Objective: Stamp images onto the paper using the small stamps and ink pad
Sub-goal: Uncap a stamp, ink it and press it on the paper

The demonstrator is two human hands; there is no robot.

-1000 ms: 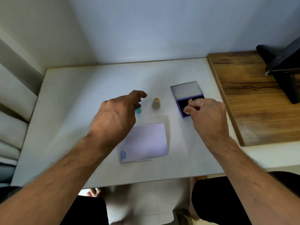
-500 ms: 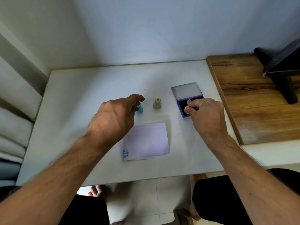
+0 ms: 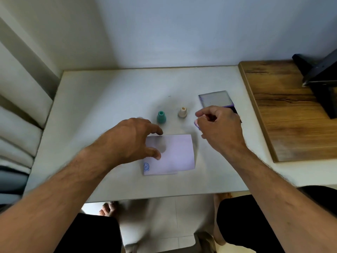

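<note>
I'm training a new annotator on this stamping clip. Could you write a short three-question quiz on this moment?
1. True or false: the teal stamp lies on the paper.
2. Which hand holds a small stamp: A) left hand B) right hand?
3. Fill in: the one blue print sits in the paper's near-____ corner.

Key: 1 false, it stands upright on the table, beside the beige stamp; 2 B; 3 left.

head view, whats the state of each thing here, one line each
ink pad: lid open
teal stamp: upright, untouched
beige stamp: upright, untouched
pink stamp: pinched in right hand, above the table
paper: flat, one blue print at its near left corner
left hand: open, over the paper's left edge
</note>
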